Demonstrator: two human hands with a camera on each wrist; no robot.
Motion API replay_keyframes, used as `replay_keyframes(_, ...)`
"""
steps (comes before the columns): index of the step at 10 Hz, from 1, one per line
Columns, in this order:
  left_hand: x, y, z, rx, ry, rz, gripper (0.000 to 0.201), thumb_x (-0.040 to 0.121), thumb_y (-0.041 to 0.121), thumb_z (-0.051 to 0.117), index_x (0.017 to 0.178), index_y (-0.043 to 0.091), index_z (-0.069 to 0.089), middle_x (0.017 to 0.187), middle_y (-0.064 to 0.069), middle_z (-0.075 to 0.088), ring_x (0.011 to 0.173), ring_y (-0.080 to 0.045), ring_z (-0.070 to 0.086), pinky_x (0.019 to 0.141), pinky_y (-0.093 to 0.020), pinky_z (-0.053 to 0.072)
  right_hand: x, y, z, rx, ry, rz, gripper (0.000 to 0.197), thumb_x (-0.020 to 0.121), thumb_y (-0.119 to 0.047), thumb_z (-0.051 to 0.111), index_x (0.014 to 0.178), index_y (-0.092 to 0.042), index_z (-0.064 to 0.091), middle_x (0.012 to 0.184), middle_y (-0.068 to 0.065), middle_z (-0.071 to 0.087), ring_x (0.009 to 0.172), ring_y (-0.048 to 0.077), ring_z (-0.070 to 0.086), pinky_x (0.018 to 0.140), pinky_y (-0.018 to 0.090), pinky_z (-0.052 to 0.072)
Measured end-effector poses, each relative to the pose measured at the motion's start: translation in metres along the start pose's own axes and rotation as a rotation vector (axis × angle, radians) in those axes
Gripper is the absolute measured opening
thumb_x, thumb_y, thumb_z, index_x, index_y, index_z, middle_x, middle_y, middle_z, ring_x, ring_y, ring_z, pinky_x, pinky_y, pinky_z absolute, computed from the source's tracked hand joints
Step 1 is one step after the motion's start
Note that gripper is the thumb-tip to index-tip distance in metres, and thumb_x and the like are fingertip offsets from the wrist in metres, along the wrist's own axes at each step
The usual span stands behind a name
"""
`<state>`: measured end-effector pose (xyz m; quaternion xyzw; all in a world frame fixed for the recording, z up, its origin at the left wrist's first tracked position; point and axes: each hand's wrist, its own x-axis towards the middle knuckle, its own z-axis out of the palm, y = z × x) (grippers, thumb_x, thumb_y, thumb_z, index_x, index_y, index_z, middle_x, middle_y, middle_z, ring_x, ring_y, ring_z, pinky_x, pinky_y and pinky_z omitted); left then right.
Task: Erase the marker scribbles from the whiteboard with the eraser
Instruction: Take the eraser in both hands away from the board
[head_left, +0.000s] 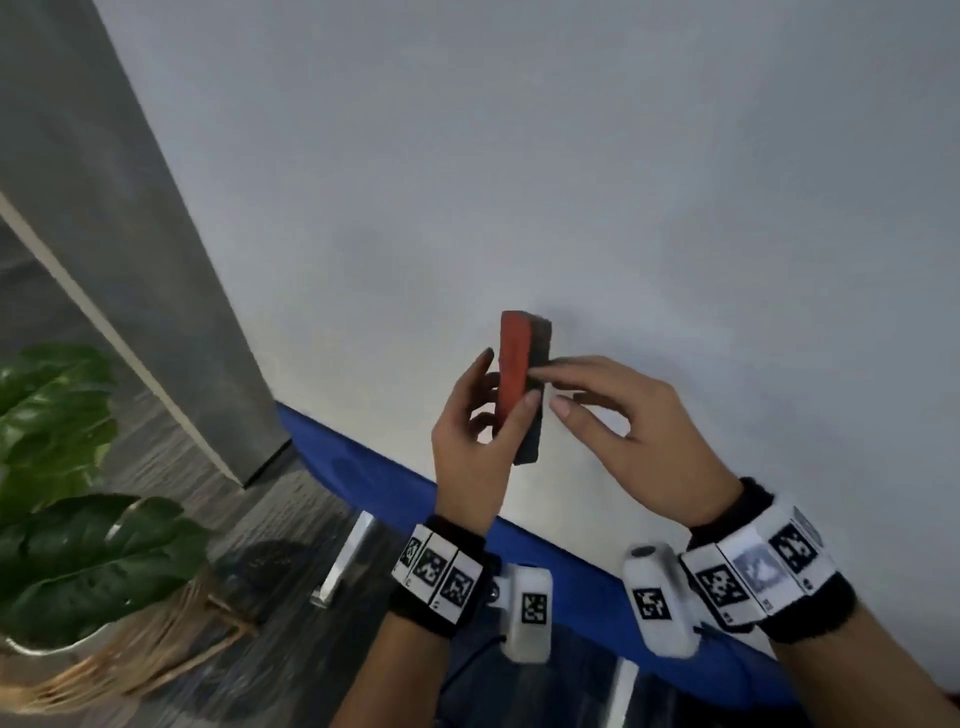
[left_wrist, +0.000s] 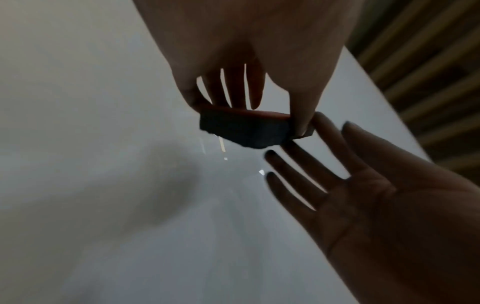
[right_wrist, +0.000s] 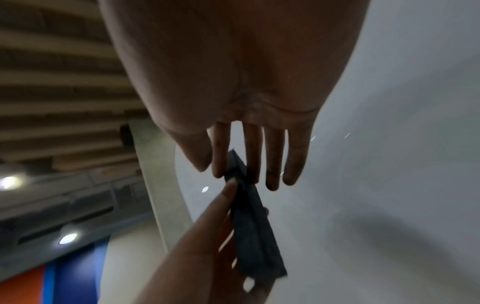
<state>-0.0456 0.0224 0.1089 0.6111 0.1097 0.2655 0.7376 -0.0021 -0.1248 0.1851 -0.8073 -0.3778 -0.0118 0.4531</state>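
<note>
Starting from the left, a leafy green plant (head_left: 78, 467) is seen in a woven basket, then a grey pillar (head_left: 130, 234), then the smooth white whiteboard (head_left: 519, 156) with its blue bottom edge (head_left: 374, 467). The eraser (head_left: 522, 384) is held up in front of the board, near its lower part. It's a slim rectangular block, red plastic-looking back, dark felt pad, long axis roughly upright with the red face turned left. It's pinched by the left hand (head_left: 475, 441), thumb on one side and fingers on the other. The right hand (head_left: 639, 431) is kept mostly flat, straight fingertips touching the felt side, not curled round it. Both wrists are wrapped in black bands with square-patterned tags.
</note>
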Motion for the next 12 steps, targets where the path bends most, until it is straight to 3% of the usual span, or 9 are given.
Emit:
replay_keyframes(1,-0.04,0.033,0.095,0.036,-0.125,0.129,0.061,0.08,0.019,0.087,0.135,0.025,0.062,0.119,0.001,0.067,0.1,-0.006,0.065,0.068,-0.024,0.059,-0.068,-0.005,-0.069,0.131,0.163,0.116,0.039,0.1,-0.026,0.057,0.139,-0.022,0.059,0.134,-0.005,0.062,0.124,0.014,0.061,0.104,0.032,0.052)
replay_keyframes(2,-0.092,0.044,0.188,0.151,-0.237,0.288,0.071,0.075,0.032,0.089,0.139,0.026,0.059,0.125,0.007,0.062,0.116,-0.016,0.06,0.088,-0.037,0.058,-0.137,-0.015,-0.133,0.283,0.403,0.225,0.046,0.099,-0.028,0.057,0.144,-0.021,0.051,0.134,0.004,0.061,0.12,0.017,0.064,0.098,0.027,0.053)
replay_keyframes(3,-0.151,0.049,0.264,0.11,-0.448,0.376,0.062,0.089,0.021,0.077,0.147,0.016,0.052,0.13,0.001,0.058,0.123,-0.021,0.057,0.096,-0.029,0.054,-0.199,-0.021,-0.187,0.353,0.655,0.26,0.047,0.096,-0.029,0.057,0.14,-0.02,0.044,0.127,-0.008,0.065,0.108,0.017,0.068,0.088,0.031,0.058)
replay_keyframes(4,-0.202,0.047,0.318,0.095,-0.668,0.471,0.046,0.101,0.015,0.053,0.147,0.017,0.051,0.133,0.002,0.055,0.126,-0.017,0.053,0.106,-0.027,0.046,-0.254,-0.014,-0.236,0.285,0.881,0.283,0.05,0.095,-0.029,0.063,0.137,-0.018,0.039,0.123,-0.018,0.063,0.106,0.011,0.068,0.087,0.033,0.059)
replay_keyframes(5,-0.235,0.038,0.357,0.134,-0.821,0.502,0.039,0.106,0.014,0.048,0.144,0.018,0.056,0.133,0.006,0.057,0.126,-0.008,0.049,0.107,-0.016,0.038,-0.306,0.006,-0.279,0.164,1.013,0.418,0.061,0.087,-0.022,0.078,0.133,-0.019,0.038,0.12,-0.001,0.06,0.098,0.012,0.07,0.08,0.034,0.061)
replay_keyframes(6,-0.248,0.007,0.376,0.207,-0.871,0.466,0.037,0.105,0.014,0.052,0.141,0.021,0.059,0.127,0.008,0.061,0.119,-0.007,0.053,0.104,-0.017,0.04,-0.353,0.044,-0.317,-0.132,1.043,0.643,0.071,0.078,-0.012,0.085,0.13,-0.024,0.038,0.104,-0.007,0.058,0.084,0.02,0.069,0.073,0.046,0.062)
replay_keyframes(9,-0.196,-0.161,0.28,0.802,-0.883,0.157,0.04,0.099,0.016,0.06,0.139,0.023,0.056,0.108,0.004,0.06,0.1,-0.015,0.054,0.099,-0.037,0.048,-0.407,0.162,-0.358,-0.344,0.622,1.182,0.078,0.081,-0.031,0.081,0.141,-0.008,0.037,0.127,0.023,0.06,0.11,0.039,0.06,0.091,0.042,0.051)
replay_keyframes(11,-0.161,-0.237,0.145,1.09,-0.864,-0.118,0.039,0.093,0.013,0.069,0.132,0.011,0.064,0.109,-0.004,0.065,0.105,-0.026,0.065,0.098,-0.036,0.051,-0.406,0.178,-0.343,-0.683,0.333,1.273,0.056,0.1,-0.047,0.047,0.138,-0.007,0.043,0.144,0.02,0.049,0.134,0.044,0.043,0.113,0.049,0.036)
replay_keyframes(12,-0.149,-0.282,0.074,1.156,-0.785,-0.249,0.054,0.08,0.026,0.075,0.123,-0.006,0.068,0.114,-0.019,0.07,0.111,-0.036,0.067,0.1,-0.033,0.047,-0.388,0.165,-0.34,-0.804,0.33,1.247,0.062,0.099,-0.058,0.042,0.138,-0.01,0.046,0.141,0.02,0.049,0.131,0.042,0.046,0.108,0.049,0.04)
